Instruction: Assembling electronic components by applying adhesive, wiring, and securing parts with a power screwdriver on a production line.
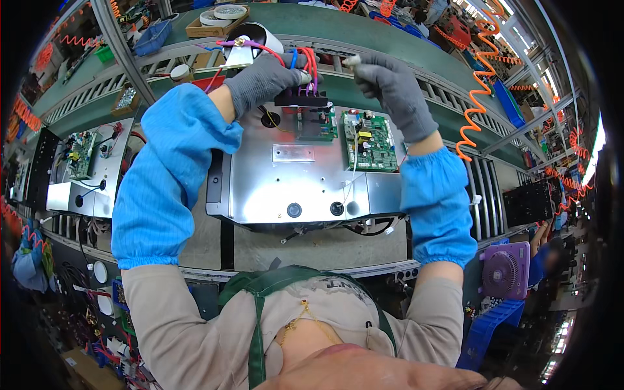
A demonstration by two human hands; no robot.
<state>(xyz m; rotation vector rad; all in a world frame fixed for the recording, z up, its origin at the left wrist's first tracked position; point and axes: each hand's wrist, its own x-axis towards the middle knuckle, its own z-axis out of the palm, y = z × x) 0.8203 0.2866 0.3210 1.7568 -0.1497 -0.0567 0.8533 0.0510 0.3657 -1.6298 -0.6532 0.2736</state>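
While our left hand point(263, 79) closes around the bundle of red, blue and purple wires point(305, 65) just above the black connector block point(301, 99), our right hand point(393, 88) pinches a small white piece point(351, 62) beside it. We judge the wires light and floppy, best held near their terminals, not mid-run. They run roughly upright, away from us, at the far edge of the metal chassis point(292, 185), near the green circuit board point(369, 142).
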